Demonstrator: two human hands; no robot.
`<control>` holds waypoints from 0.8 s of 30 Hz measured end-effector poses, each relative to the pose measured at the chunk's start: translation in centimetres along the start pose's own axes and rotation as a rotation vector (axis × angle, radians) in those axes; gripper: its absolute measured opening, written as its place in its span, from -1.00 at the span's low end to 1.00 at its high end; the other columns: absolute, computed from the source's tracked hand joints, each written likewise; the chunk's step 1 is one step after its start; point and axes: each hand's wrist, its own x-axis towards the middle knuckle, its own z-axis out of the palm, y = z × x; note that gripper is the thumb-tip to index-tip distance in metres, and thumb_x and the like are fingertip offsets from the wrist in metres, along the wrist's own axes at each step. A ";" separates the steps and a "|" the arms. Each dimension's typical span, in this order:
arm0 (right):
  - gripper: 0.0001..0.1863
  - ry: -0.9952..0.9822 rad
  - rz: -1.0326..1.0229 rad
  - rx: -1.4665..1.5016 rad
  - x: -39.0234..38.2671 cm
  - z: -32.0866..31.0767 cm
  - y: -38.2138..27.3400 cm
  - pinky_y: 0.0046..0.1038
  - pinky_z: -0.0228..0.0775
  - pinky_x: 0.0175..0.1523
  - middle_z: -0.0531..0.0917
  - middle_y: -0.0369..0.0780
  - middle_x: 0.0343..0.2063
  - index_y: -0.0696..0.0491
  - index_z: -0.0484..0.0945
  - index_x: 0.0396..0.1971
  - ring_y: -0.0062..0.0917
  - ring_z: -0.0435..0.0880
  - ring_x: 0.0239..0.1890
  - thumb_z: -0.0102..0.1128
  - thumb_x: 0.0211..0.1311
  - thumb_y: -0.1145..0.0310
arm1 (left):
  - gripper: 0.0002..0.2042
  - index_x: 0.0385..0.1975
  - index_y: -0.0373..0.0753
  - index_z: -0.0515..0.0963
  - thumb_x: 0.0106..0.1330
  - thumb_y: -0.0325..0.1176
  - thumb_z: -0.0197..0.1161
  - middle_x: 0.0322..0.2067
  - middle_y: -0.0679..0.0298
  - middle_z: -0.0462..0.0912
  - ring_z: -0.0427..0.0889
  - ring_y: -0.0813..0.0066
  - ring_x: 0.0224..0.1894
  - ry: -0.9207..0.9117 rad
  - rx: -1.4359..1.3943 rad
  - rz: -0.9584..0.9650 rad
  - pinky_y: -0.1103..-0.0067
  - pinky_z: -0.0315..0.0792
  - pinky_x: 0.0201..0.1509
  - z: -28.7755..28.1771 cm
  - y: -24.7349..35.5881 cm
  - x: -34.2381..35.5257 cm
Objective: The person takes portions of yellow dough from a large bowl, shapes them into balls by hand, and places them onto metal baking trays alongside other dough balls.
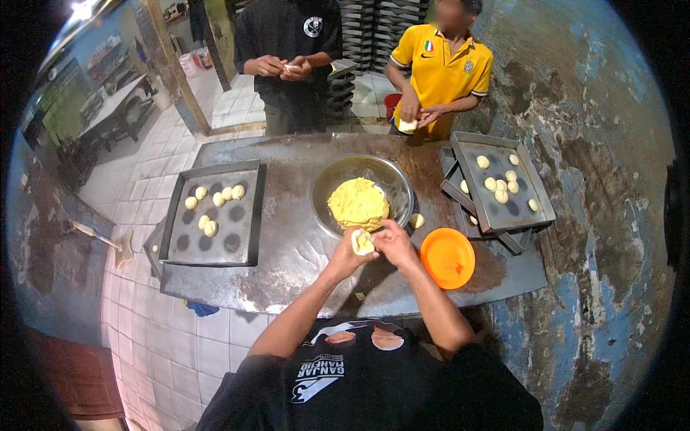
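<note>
At the bench (287,280), the left hand (350,251) cups a dough round (362,243) while the right hand (394,241) pinches its edge, apparently sealing in filling; closing it evenly seems next. Filling bowl (327,183) at twelve o'clock, trays (253,215) beyond.

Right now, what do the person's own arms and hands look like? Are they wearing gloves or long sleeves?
No gloves and no long sleeves. Both forearms are bare from above the elbow down to the left hand and the right hand. No watch, ring or bracelet shows. The black T-shirt has short sleeves, with a white printed design on the chest.
</note>
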 end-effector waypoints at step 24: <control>-0.43 -0.490 -0.439 -0.222 -10.8 4.8 -3.2 -0.44 0.60 -0.04 0.74 -0.17 -0.19 0.16 0.37 0.26 -0.49 0.74 -0.19 0.26 0.23 0.51 | -0.28 0.43 -0.24 0.28 0.24 -0.38 0.39 0.13 0.03 0.63 0.59 0.32 0.17 -0.149 0.261 -0.285 0.43 0.43 0.23 -2.7 4.9 -12.4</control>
